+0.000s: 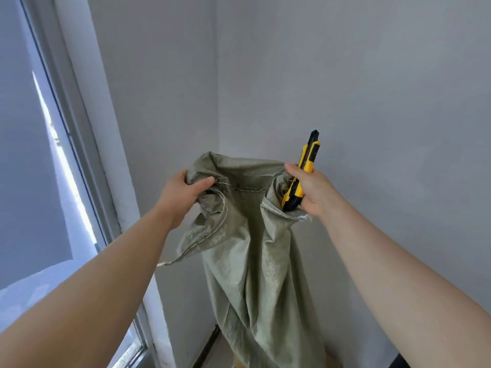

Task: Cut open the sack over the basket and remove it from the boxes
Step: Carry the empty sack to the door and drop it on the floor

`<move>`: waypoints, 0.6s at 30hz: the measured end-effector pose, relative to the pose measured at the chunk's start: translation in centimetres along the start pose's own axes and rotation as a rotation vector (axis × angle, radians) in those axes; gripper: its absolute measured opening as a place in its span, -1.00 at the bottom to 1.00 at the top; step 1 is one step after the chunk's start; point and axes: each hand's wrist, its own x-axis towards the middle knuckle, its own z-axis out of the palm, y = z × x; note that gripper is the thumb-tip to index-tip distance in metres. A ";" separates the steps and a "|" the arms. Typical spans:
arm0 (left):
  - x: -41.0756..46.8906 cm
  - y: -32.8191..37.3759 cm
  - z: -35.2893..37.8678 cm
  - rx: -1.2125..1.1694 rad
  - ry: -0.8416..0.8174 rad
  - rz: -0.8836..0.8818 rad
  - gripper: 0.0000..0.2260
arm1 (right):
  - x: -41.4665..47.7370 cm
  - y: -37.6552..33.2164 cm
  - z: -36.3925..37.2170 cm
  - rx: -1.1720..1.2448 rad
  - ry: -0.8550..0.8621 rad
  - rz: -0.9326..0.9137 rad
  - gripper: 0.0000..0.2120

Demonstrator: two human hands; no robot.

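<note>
Our left fingers (204,181) curl tight over a bunched corner of the sack (255,261), the thumb pressed across the gathered weave, so our left hand (183,192) is closed on the cloth. Our right hand (309,189) is closed too: it clamps the other top corner of the sack together with a utility knife (303,171), yellow and black, whose handle lies against the fabric in our palm.

The room around us is a bare corner of grey walls (372,88). On the left runs a tall window frame (87,128), with a bright strip of light beside a pale blind. No floor or table shows clearly; at the bottom edge we make out only a dark bar and a sliver of tan surface under the sack, too little to name.

The sack hangs lifted between our hands in front of the corner, its long axis running near vertical, the stitched top edge stretched roughly level from one fist to the other and the body dropping out of view at the bottom. A loose flap with a pale seam thread sags under our left wrist. The knife stands nearly upright, tilted slightly right, its dark tip pointing up towards the wall.

The sack itself blocks our sight of whatever lies beneath it.
</note>
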 end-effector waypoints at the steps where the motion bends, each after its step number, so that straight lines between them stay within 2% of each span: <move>1: -0.4 0.1 -0.3 -0.006 0.006 -0.007 -0.73 | 0.1 0.0 0.6 0.011 -0.037 0.009 -0.91; 6: -3.1 0.6 -1.0 0.008 0.072 -0.044 -0.72 | 0.8 0.5 3.1 0.050 -0.227 0.050 -0.90; 13: -8.2 -0.2 -4.0 0.013 0.273 -0.087 -0.45 | -0.1 2.7 7.0 0.091 -0.489 0.099 -0.66; 16: -11.3 -0.1 -5.5 0.018 0.290 -0.092 -0.43 | -1.9 3.5 9.0 0.123 -0.627 0.117 -0.82; 18: -13.5 0.2 -6.2 0.031 0.288 -0.107 -0.48 | -3.5 3.9 10.4 0.141 -0.701 0.131 -0.91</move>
